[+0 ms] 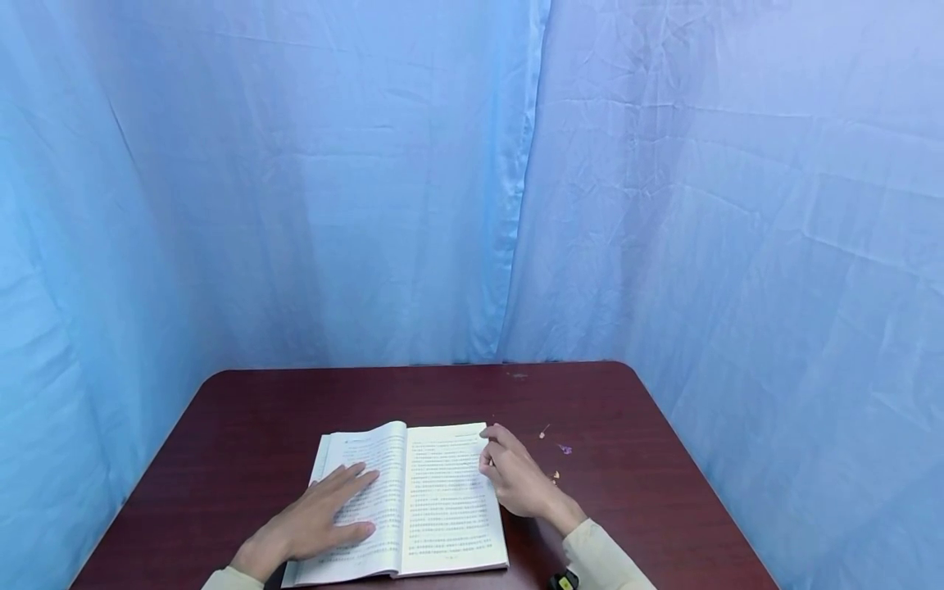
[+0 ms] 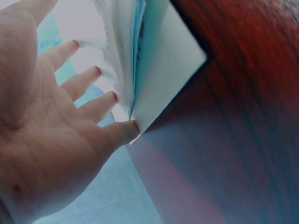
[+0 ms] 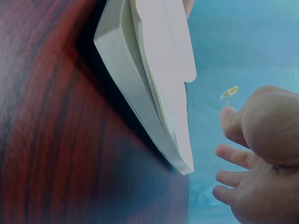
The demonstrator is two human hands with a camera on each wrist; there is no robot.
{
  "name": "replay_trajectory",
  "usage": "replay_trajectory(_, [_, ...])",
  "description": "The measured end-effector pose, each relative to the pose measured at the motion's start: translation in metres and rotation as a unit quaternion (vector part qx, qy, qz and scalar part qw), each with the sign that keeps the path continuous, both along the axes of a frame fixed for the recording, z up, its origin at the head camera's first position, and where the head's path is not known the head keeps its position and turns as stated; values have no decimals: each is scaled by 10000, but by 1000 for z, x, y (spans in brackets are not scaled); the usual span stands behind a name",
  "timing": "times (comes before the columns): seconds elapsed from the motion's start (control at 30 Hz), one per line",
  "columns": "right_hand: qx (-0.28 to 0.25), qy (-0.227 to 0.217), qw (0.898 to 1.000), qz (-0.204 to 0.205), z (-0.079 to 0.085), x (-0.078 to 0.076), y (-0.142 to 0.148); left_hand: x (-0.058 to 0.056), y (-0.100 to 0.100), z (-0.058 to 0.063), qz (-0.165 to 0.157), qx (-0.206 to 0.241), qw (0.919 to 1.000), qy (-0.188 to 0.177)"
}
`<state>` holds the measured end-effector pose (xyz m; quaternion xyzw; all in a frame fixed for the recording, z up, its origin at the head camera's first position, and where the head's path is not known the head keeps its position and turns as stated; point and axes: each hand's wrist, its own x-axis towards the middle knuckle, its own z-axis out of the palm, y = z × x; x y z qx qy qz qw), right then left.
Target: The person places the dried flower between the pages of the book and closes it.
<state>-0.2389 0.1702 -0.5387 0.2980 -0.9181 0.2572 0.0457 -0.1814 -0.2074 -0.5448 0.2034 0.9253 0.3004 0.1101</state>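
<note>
An open book [image 1: 448, 512] with printed pages lies on the dark red table. Spread over its left page is my left hand [image 1: 320, 515], fingers straight and apart; in the left wrist view its fingertips touch the page near the outer edge. Above the right page's outer edge, my right hand [image 1: 512, 474] pinches a small yellow dried flower [image 3: 229, 92] by its thin stem. The flower stands out past the thumb tip in the right wrist view, and the index finger is mostly hidden behind the thumb there.
Right of the book lie a small pale flower [image 1: 542, 433], a purple flower [image 1: 565, 449] and a yellow flower [image 1: 556, 475], partly beside the right wrist. Blue curtains [image 1: 413, 205] hang behind the table [image 1: 280, 401] and along both sides.
</note>
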Motion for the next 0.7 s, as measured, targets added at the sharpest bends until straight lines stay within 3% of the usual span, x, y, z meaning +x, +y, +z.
replay_trajectory(0.2, [102, 225, 9997, 81, -1, 3, -8, 0, 1, 0, 29, 44, 10000, -56])
replay_trajectory(0.53, [154, -21, 9998, 156, -4, 9, -16, 0, 3, -1, -17, 54, 9999, 105])
replay_trajectory(0.7, [154, 60, 9997, 190, -5, 9, -18, 0, 3, -2, -26, 44, 9998, 206])
